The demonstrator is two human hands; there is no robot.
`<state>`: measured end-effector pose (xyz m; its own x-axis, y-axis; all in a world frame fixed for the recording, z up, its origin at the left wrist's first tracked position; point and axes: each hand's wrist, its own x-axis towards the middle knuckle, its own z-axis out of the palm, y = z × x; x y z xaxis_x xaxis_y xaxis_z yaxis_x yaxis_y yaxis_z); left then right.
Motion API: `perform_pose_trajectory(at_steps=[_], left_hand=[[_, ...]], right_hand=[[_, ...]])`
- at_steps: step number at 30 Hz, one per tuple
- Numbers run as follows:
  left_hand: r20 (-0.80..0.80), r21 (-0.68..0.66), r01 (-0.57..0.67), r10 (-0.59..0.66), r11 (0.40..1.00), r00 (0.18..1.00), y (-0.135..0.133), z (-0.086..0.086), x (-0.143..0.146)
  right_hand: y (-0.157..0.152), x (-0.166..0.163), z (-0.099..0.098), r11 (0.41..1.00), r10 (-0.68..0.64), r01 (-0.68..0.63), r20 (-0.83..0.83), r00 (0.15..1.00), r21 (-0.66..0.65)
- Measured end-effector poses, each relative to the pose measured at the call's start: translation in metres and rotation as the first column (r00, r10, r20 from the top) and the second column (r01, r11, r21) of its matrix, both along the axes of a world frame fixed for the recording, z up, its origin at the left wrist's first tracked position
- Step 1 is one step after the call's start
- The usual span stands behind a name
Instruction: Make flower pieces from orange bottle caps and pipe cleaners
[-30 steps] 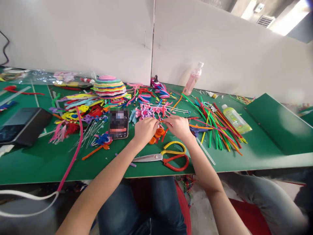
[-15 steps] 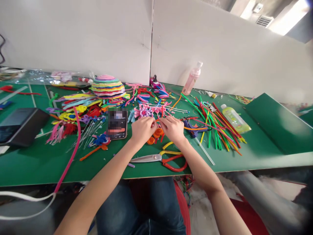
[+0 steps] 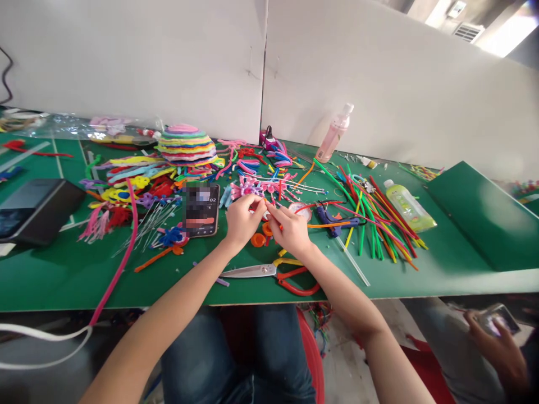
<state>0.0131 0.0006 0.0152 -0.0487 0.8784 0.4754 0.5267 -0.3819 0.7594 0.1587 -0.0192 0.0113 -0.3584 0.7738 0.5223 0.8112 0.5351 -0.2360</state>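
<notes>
My left hand [image 3: 244, 223] and my right hand [image 3: 291, 229] meet above the middle of the table, fingertips pinched together on an orange pipe cleaner [image 3: 328, 225]. Its long end runs out to the right past my right hand; a bit of orange shows between the fingertips, but most of it there is hidden. Just below my hands lie orange coiled pieces [image 3: 258, 239]. Scissors [image 3: 252, 271] with yellow and red handles rest under my right forearm. A purple glue gun [image 3: 330, 220] lies right of my right hand, near a small round pinkish-white dish [image 3: 301, 210].
Left of my hands lies a phone [image 3: 201, 216], with heaps of colored pipe-cleaner pieces and a striped dome [image 3: 186, 146] behind. Loose pipe cleaners [image 3: 366, 213], a green bottle [image 3: 408, 206] and a pink bottle [image 3: 336, 133] are on the right. Another person's hand [image 3: 499, 348] holds a device at lower right.
My fingers have shifted their pinch on the orange pipe cleaner, and my right hand has moved slightly left and down. The round dish now shows. Another person's hand with a device has appeared at lower right.
</notes>
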Motion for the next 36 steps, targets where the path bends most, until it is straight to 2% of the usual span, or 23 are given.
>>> perform_pose_trajectory(at_steps=[5,11,19,23,28,36], left_hand=[[0.190,-0.037,0.168,-0.158,0.985,0.969,0.001,0.000,0.003],[0.264,-0.048,0.260,-0.238,0.964,0.935,0.000,0.002,0.004],[0.498,-0.167,0.348,-0.225,0.923,0.838,0.007,0.005,0.001],[0.588,-0.265,0.420,-0.200,0.868,0.784,0.012,0.005,-0.002],[0.594,-0.378,0.467,-0.177,0.800,0.785,0.014,0.001,-0.003],[0.649,-0.377,0.479,-0.143,0.792,0.747,0.013,0.003,-0.004]], right_hand=[[0.002,0.007,0.000,0.996,-0.059,0.058,0.007,0.998,0.064],[0.004,0.011,0.001,0.986,-0.088,0.086,0.008,0.996,0.139],[0.006,0.015,-0.002,0.992,-0.103,0.102,0.005,0.995,0.080],[0.008,0.018,-0.002,0.993,-0.102,0.098,0.050,0.994,0.072],[0.008,0.021,-0.001,0.989,-0.076,0.063,0.097,0.992,0.132],[0.010,0.023,0.001,0.982,-0.033,0.007,0.134,0.990,0.190]])
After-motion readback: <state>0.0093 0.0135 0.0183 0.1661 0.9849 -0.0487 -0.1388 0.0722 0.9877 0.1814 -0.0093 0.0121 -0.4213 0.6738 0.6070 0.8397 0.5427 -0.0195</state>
